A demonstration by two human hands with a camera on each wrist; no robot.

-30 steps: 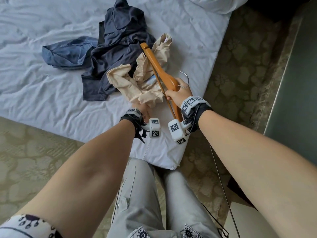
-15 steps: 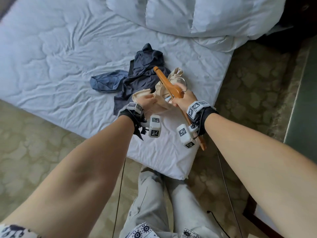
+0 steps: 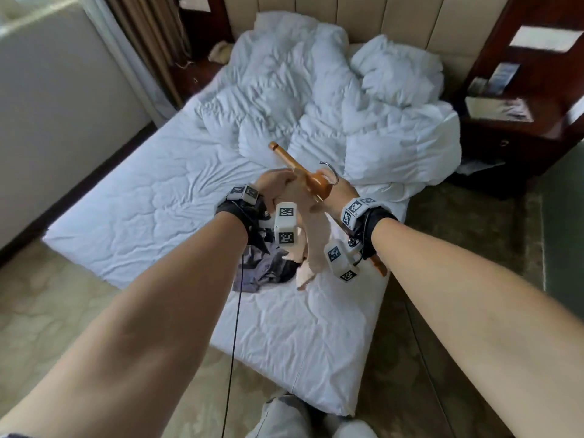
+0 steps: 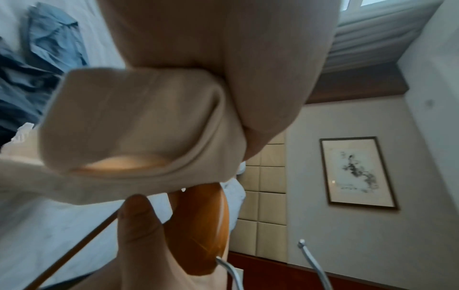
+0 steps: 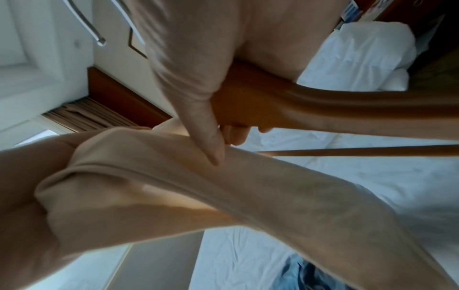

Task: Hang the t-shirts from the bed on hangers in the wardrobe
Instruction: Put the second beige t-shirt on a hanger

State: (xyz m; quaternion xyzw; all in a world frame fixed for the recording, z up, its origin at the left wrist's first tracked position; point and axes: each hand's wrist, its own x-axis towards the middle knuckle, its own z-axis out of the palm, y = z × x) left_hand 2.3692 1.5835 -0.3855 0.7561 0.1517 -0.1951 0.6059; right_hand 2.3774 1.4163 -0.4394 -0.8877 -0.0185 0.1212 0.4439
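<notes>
**Head view: beige t-shirt and wooden hanger held up over the bed**

Head camera shows both hands raised together above the white-sheeted bed. No container shows in any view; the clothes lie loose on the sheet.

The right hand is curled around the neck of the orange-brown wooden hanger, whose metal hook rises at 12 o'clock from the knuckles; one arm of the hanger points toward 11 o'clock. The left hand, just beside it at 9 o'clock, has its fingers clenched on a bunch of the soft beige cotton t-shirt, which hangs from both hands toward 6 o'clock. In the right wrist view the right thumb presses the beige cloth against the hanger's wood.

Below the hands, on the sheet, lies a crumpled dark grey-blue garment, partly hidden by the left wrist. A rumpled white duvet is heaped at 12 o'clock before a padded cream headboard. Dark wooden bedside furniture stands at 2 o'clock, a brown curtain at 10 o'clock, patterned beige carpet around.
</notes>
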